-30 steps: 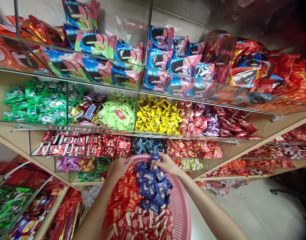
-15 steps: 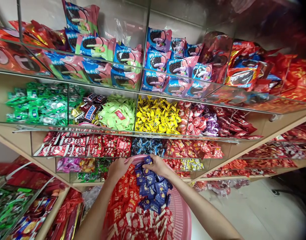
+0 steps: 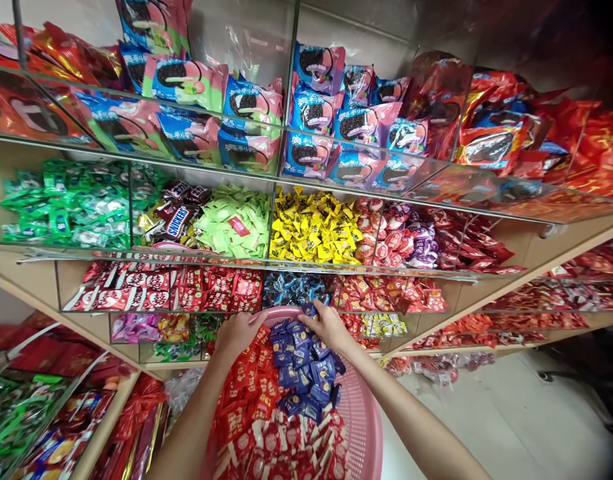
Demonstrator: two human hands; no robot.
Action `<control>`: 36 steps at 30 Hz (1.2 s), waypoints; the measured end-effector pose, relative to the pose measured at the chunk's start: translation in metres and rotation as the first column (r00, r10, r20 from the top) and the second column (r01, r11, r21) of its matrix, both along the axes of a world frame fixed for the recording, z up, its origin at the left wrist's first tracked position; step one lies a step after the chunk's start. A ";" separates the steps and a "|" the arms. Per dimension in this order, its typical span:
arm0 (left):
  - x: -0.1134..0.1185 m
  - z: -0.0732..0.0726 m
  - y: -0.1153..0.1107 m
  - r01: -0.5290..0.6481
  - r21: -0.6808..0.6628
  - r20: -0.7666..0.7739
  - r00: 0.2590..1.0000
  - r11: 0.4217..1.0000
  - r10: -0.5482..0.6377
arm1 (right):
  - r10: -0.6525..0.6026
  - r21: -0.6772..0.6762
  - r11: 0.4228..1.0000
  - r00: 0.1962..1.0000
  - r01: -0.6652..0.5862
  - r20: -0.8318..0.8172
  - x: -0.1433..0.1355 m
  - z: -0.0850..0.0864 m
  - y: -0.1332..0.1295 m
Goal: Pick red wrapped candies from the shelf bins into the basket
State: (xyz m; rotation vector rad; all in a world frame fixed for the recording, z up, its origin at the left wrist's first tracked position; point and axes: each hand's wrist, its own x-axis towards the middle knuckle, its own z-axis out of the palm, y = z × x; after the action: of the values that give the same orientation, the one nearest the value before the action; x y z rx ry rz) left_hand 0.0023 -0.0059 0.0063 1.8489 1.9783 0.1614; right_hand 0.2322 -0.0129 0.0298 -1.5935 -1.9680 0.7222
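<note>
Below the shelves, a pink plastic basket (image 3: 371, 417) holds wrapped sweets in separate groups. Red packets (image 3: 246, 380) lie on its left, dark blue packets (image 3: 303, 360) at the far right, and red-and-white packets (image 3: 286, 440) nearest me. My left hand (image 3: 237, 331) is closed over the basket's far left rim. At the far rim, my right hand (image 3: 330, 327) pinches one dark blue packet (image 3: 309, 309) between thumb and fingers, just above the blue group. That packet is partly covered by the fingers.
Glass-fronted shelves rise ahead, with Oreo packs (image 3: 311, 110) on top and yellow sweets (image 3: 313, 227), light green sweets (image 3: 233, 223) and Snickers bars (image 3: 177, 221) below. A lower bin (image 3: 26, 413) of sweets stands at left. Tiled floor (image 3: 491, 407) shows at right.
My right hand has moved a little right and up, a blue packet in its fingers. My left hand stays on the rim. The view has shifted slightly.
</note>
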 end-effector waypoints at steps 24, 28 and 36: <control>-0.002 -0.003 0.002 0.015 0.019 -0.035 0.999 1.000 -0.015 | 0.147 -0.087 0.988 0.962 -0.130 0.230 -0.006 0.019 -0.084; -0.001 -0.001 0.001 -0.007 0.015 -0.030 1.000 1.000 0.008 | 0.036 0.119 0.991 0.982 -0.059 0.186 0.004 0.030 -0.034; -0.002 -0.001 0.000 -0.002 0.010 -0.006 1.000 1.000 0.002 | -0.065 0.191 0.982 0.935 -0.003 0.350 -0.005 0.010 0.099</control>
State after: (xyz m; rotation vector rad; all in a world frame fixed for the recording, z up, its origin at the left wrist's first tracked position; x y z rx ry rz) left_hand 0.0003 -0.0058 0.0055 1.8557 1.9877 0.1667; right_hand 0.2274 0.0863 0.0402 -1.7244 -2.1794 0.2323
